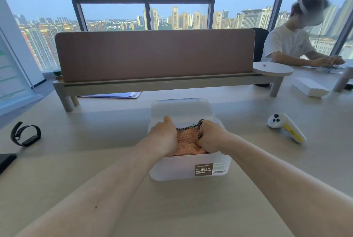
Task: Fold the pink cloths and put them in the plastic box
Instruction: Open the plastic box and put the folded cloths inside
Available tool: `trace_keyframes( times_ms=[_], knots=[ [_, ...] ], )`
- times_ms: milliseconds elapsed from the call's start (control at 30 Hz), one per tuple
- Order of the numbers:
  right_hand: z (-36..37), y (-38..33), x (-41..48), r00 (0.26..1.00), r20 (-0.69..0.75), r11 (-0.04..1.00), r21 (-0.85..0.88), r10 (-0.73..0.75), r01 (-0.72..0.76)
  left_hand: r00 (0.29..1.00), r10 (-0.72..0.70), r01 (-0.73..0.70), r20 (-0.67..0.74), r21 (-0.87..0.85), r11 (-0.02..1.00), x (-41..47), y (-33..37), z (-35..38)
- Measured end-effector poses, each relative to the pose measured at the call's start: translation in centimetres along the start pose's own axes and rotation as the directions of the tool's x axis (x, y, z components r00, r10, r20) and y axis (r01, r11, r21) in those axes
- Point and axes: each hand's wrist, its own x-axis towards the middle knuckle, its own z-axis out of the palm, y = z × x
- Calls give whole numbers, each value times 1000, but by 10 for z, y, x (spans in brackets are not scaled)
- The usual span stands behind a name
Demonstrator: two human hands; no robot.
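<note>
Soft daylight from the windows [145, 7]; wide-angle edges bend, shadows faint.

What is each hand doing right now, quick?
Left hand: in the plastic box, on the pink cloth; grip cannot be told.
Right hand: closed, gripping the pink cloth's checkered edge.
</note>
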Motion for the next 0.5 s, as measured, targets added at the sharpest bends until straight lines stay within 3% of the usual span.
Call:
trace_keyframes(
  times_ms=[133,233,333,500],
  knots=[
    [-8,0,-6,992,-87,994,-79,-88,81,963,205,-205,-175,16,979,-9,7,-17],
    [-11,-4,-16,944,-183,945,-232,-274,229,931,365,-365,2,9,931,-11,8,-20],
    [-11,-4,-16,900,-65,871,-290,-431,396,915,390,-386,109,-53,921,-7,-2,-11],
    [-21,5,-10,932,124,898,-252,-340,361,913,380,-374,150,-67,925,0,-12,-15]
  ],
)
